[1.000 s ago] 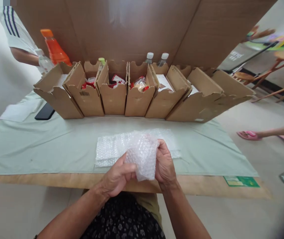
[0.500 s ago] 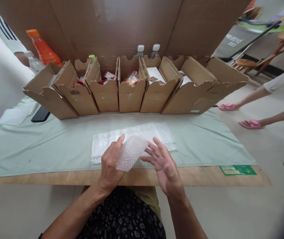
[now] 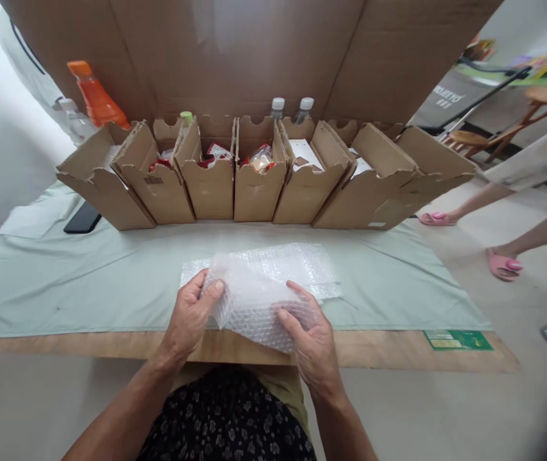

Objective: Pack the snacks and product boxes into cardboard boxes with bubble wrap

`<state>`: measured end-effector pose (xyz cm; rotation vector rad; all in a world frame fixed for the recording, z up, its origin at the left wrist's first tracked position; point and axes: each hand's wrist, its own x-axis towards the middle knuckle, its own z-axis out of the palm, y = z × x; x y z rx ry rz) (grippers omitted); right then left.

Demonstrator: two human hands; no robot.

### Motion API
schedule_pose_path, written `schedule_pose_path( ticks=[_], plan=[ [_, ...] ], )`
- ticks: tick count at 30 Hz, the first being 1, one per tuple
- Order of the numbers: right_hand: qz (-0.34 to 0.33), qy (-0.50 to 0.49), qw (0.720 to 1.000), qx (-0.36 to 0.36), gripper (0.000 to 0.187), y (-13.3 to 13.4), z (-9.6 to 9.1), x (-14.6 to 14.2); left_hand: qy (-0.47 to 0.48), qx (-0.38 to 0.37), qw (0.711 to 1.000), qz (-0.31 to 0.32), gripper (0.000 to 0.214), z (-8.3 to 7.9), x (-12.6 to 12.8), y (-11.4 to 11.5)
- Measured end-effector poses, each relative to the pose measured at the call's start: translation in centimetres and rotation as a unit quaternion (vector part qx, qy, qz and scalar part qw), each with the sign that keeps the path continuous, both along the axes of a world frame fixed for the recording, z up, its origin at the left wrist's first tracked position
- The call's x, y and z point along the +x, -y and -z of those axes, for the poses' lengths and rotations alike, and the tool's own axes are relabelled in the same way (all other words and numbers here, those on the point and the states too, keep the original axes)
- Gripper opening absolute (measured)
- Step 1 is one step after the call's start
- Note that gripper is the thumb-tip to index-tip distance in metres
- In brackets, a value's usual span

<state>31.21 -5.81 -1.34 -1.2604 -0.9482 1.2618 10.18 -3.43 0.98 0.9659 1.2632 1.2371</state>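
Note:
A sheet or bag of clear bubble wrap [image 3: 254, 307] is stretched between my two hands, just above the table's front edge. My left hand [image 3: 190, 314] pinches its left end between thumb and fingers. At the right end, my right hand [image 3: 309, 336] grips it, the thumb on the near face and some fingers behind, showing through the plastic. Under and beyond it, more bubble wrap [image 3: 302, 262] lies flat on the pale green cloth [image 3: 388, 275].
Several cardboard bins [image 3: 213, 189] stand in a row at the back, some with packets in them, before a tall cardboard panel [image 3: 254, 57]. An orange bottle [image 3: 98, 96] stands behind them; a black phone [image 3: 82, 218] lies at left. A person's legs [image 3: 532, 234] are at right.
My right hand has closed on the bubble wrap, which was held by the left hand alone. The piece is now spread wider between both hands. The person at right has shifted a foot.

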Motion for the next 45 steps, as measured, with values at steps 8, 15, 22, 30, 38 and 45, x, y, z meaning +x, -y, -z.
schedule_pose_path(
  ticks=[8,15,22,30,38,45],
  plan=[
    [-0.188,0.108,0.954,0.207,0.015,-1.7,-6.2,-1.2,0.118,-0.003,0.989,0.094,0.106,1.2,-1.9,0.7],
    [-0.251,0.033,0.952,0.173,0.015,-2.9,-7.3,0.4,0.233,-0.04,0.969,0.076,0.054,-0.4,-2.8,0.6],
    [-0.06,0.109,0.98,0.156,0.021,-9.3,-7.3,3.1,0.113,0.066,0.989,-0.064,0.024,-1.3,-6.3,-2.0],
    [-0.058,0.563,0.821,0.079,0.049,-13.1,-2.0,7.1,-0.43,0.338,0.831,0.101,0.032,-1.0,-1.9,-2.6],
    [-0.04,0.668,0.669,0.323,0.035,-16.1,-6.6,4.9,-0.579,0.225,0.739,0.261,0.03,1.2,-1.1,-4.6],
    [-0.212,0.619,0.582,0.483,0.025,-27.3,-18.5,-14.2,-0.537,0.218,0.776,0.248,0.033,2.8,-0.8,-4.6]
  ],
)
